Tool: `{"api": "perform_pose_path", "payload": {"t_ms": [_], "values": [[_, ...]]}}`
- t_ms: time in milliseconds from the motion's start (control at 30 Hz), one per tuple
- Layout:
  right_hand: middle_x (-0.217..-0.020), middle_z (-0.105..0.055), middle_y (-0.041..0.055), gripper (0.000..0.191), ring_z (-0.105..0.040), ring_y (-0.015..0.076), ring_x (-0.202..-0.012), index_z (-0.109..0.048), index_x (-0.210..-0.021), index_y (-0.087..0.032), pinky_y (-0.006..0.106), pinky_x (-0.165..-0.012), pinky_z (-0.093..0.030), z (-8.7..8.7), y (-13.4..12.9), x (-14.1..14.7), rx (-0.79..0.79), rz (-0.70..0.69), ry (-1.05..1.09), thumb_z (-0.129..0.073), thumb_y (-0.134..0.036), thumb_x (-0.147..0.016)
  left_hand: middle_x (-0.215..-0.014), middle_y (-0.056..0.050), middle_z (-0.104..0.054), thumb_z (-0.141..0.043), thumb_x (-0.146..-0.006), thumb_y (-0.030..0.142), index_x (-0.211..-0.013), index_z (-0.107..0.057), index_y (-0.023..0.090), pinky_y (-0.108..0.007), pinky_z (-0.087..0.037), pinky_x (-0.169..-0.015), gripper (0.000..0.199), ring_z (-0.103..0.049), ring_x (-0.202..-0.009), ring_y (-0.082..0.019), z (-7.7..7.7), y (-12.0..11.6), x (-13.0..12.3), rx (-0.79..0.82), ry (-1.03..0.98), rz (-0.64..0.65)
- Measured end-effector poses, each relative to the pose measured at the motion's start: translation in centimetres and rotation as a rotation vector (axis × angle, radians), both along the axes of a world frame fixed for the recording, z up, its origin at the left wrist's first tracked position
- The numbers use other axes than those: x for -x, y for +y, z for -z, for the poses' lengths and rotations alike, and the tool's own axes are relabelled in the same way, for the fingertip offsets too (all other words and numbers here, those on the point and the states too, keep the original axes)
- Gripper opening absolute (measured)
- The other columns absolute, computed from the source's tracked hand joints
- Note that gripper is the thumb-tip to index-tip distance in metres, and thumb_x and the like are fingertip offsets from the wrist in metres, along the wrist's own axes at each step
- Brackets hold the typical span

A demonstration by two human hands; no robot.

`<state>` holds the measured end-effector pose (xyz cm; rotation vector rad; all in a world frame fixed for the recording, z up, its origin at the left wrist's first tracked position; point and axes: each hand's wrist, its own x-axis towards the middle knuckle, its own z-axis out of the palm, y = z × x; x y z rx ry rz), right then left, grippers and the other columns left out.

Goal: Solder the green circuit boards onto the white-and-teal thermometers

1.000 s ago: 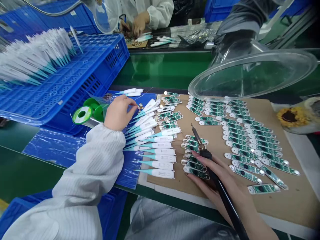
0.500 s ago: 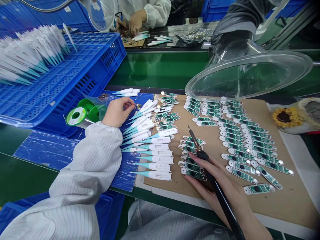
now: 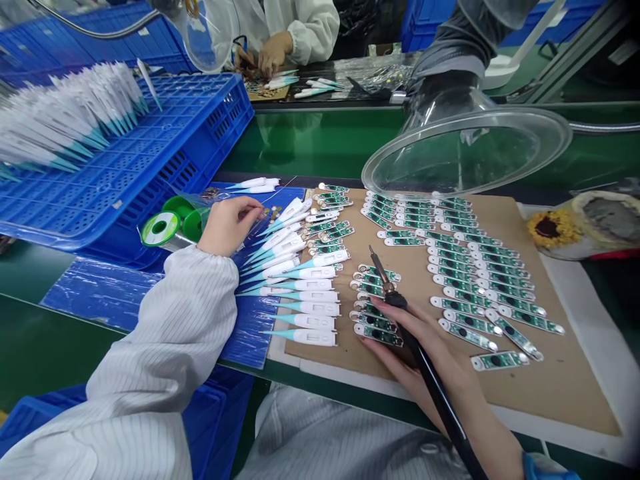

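My left hand [image 3: 227, 225] is closed in a pinch over the blue mat [image 3: 245, 350], beside small round pieces [image 3: 273, 212]; what its fingertips hold is too small to make out. My right hand [image 3: 435, 353] holds a black soldering iron [image 3: 425, 373], its tip pointing up and away. The fingers of that hand also touch a short stack of green circuit boards [image 3: 377, 335]. Between my hands lies a column of white thermometers [image 3: 310, 308] with light blue tips. More circuit boards [image 3: 455, 270] lie in rows on the brown board [image 3: 545, 393].
A solder spool [image 3: 161, 229] stands left of my left hand. Behind it, a blue crate [image 3: 175, 127] bears many thermometers. A clear fume hood [image 3: 465, 157] hangs over the back. A yellow sponge [image 3: 553, 230] is at right. Across, a person's hands [image 3: 270, 57] work.
My left hand has drawn back slightly to the left, its fingertips still pinched. My right hand keeps its hold on the iron beside the boards. The view has shifted a little.
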<state>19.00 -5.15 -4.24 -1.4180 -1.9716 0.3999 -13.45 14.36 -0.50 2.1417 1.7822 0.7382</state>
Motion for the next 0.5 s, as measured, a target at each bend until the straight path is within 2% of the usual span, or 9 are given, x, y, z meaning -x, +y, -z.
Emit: {"api": "perform_pose_path", "payload": {"t_ms": [167, 500], "values": [[-0.139, -0.059, -0.0004, 0.052, -0.059, 0.0156, -0.126, -0.049, -0.141, -0.03, 0.028, -0.111, -0.049, -1.3, -0.4, -0.2, 0.028, -0.004, -0.009, -0.068, -0.024, -0.093, -0.094, -0.007, -0.08, -0.055, -0.089, 0.028, -0.112, -0.074, 0.014, -0.032, -0.058, -0.089, 0.033, -0.076, -0.09, -0.024, 0.0, -0.5, 0.0, 0.015, 0.008, 0.015], [-0.141, -0.058, 0.0025, 0.049, -0.06, 0.02, -0.126, -0.052, -0.138, -0.032, 0.037, -0.109, -0.052, -0.4, -0.6, -0.3, 0.017, 0.026, 0.035, -0.068, -0.027, -0.092, -0.09, -0.008, -0.079, -0.057, -0.09, 0.033, -0.097, -0.071, 0.016, -0.03, -0.059, -0.084, 0.024, -0.076, -0.084, -0.021, 0.1, -1.0, 0.0, 0.069, -0.053, 0.005]]}}
